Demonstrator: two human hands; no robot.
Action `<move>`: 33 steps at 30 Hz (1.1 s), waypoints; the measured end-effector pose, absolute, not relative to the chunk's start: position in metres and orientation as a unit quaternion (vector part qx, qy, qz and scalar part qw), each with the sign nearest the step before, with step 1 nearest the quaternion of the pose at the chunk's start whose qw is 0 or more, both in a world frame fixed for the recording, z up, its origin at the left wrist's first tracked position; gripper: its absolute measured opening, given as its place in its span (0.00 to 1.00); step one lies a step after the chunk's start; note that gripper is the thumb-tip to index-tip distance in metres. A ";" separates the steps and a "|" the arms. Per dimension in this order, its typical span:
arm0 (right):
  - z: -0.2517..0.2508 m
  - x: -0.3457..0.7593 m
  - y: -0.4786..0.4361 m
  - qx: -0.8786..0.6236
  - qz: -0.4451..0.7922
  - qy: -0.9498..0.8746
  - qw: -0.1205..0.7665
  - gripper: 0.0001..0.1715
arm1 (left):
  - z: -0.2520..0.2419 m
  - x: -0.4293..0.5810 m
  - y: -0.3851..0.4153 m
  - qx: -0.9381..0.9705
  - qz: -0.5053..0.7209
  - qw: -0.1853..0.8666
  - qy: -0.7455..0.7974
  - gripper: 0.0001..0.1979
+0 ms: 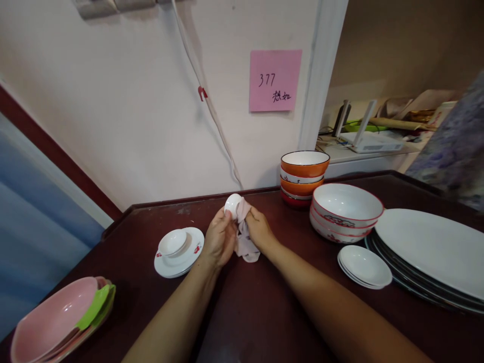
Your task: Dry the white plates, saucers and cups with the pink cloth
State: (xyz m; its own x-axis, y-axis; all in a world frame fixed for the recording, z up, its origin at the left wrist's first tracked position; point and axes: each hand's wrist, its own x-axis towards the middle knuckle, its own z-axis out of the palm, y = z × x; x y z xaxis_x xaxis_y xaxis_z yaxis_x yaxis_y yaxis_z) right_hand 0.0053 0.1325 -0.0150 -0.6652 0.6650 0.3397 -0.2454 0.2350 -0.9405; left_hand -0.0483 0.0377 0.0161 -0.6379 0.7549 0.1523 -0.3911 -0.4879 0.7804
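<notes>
The head view looks forward and down across a nearby table [242, 317].

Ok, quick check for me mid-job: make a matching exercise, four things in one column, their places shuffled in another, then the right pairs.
Things
1. Cloth
2. Red-rimmed bowls
3. Pink note
4. Pink dish with a green leaf shape

Places
A. Stacked beside the large white plate
B. On the person's left side of the dark table
C. Gripped in the right hand
D. Stuck on the wall

Pairs: 1-C, 2-A, 3-D, 4-B
</notes>
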 end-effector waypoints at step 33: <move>-0.008 0.006 0.120 -0.114 0.807 -0.485 0.316 0.24 | 0.026 -0.075 0.024 0.336 0.715 0.275 0.549 0.11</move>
State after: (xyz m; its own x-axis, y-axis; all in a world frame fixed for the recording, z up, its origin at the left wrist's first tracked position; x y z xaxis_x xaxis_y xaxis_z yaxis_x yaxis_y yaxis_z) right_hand 0.0059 0.1201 -0.0081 -0.7741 0.6211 0.1228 -0.3997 -0.3290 -0.8556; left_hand -0.0754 0.0236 0.0261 -0.6238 0.7609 0.1785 -0.0244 -0.2473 0.9686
